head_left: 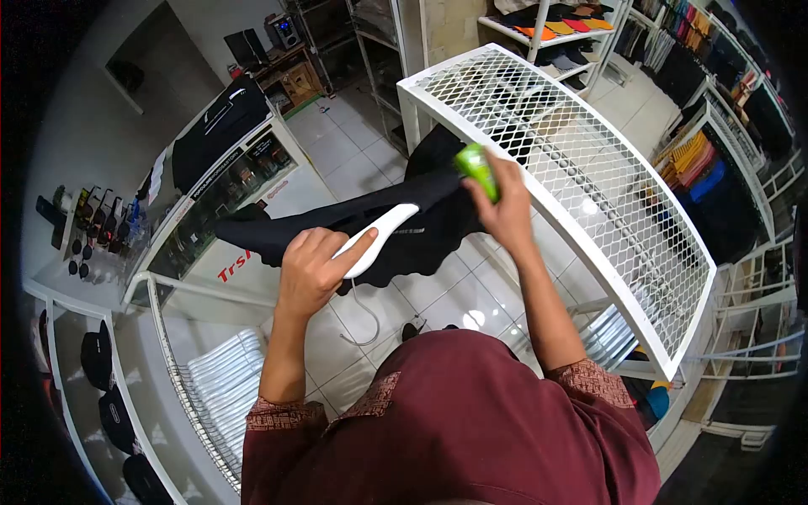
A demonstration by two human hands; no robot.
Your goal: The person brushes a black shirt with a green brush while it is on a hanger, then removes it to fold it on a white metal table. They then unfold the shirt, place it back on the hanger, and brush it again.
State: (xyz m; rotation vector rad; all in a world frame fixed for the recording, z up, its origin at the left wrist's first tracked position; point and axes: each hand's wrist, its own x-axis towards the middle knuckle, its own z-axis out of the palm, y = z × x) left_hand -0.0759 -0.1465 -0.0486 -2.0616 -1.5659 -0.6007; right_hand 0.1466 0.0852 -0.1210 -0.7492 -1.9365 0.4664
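My left hand point(310, 273) is closed around a white clothes hanger point(383, 233), its metal hook point(364, 326) hanging down toward me. A black garment point(328, 225) is on the hanger and spreads out in front of me, with small pale lettering on it. My right hand point(508, 202) grips a bright green object point(477, 171), rounded and slightly blurred; its exact kind does not show. This green thing is over the right part of the garment, which partly lies against the white mesh rack.
A white mesh-topped rack point(581, 194) stands at the right. At left are a glass display case point(261, 172) with black cloth point(223, 126) on top, a rail with several white hangers point(227, 383), and black caps point(114, 417). Folded clothes point(572, 25) sit on far shelves.
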